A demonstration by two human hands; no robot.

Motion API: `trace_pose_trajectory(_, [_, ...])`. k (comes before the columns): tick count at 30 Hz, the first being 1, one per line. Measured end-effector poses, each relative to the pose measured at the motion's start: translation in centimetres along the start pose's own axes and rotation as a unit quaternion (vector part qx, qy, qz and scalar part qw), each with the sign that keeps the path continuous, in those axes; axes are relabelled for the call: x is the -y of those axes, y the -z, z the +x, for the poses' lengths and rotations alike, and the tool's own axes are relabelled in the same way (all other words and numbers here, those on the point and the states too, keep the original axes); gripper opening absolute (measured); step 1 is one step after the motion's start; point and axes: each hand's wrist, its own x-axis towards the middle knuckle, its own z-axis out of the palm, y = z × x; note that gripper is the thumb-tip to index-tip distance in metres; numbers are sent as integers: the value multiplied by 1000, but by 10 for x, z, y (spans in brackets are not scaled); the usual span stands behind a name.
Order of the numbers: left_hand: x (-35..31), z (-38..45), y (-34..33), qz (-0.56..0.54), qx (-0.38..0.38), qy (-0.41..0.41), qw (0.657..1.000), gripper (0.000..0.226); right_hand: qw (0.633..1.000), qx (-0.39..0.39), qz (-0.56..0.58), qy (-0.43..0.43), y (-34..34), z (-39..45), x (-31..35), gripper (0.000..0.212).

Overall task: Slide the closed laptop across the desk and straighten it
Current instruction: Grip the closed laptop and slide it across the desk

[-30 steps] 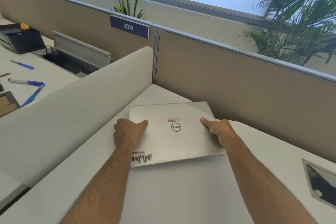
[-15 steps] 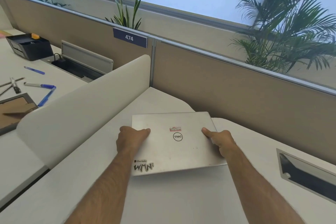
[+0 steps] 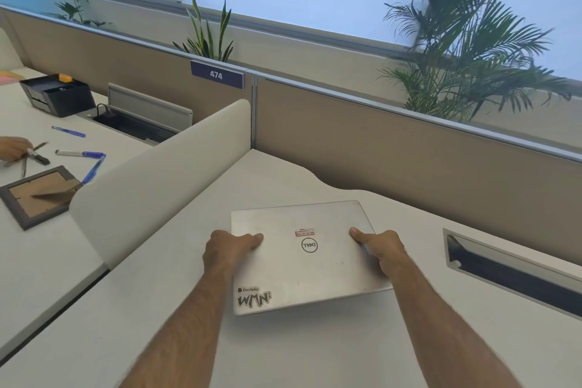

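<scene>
A closed silver laptop (image 3: 302, 274) with a round logo and a sticker at its near left corner lies flat on the white desk (image 3: 315, 353). It sits slightly skewed, its near edge rising to the right. My left hand (image 3: 228, 250) grips the laptop's left edge, thumb on the lid. My right hand (image 3: 381, 246) grips the right edge the same way, thumb on top, fingers hidden under the side.
A curved white divider (image 3: 163, 173) borders the desk on the left. A tan partition (image 3: 409, 167) stands behind. A cable slot (image 3: 510, 277) is cut into the desk at right. On the neighbouring desk lie pens (image 3: 80, 153), a picture frame (image 3: 36, 194) and another person's hand (image 3: 14, 146).
Both hands have pulled the laptop toward me, away from the back corner of the desk. More bare desk shows behind it now. The grip is unchanged.
</scene>
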Motion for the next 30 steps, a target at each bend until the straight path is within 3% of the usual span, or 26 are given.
trace_pose_trajectory(10, [28, -46, -2, 7, 42, -8, 999, 52, 1000, -8, -11, -11, 30, -33, -47, 89])
trace_pose_trajectory(30, [70, -129, -56, 73, 135, -18, 988, 59, 996, -40, -14, -73, 108, -79, -169, 73])
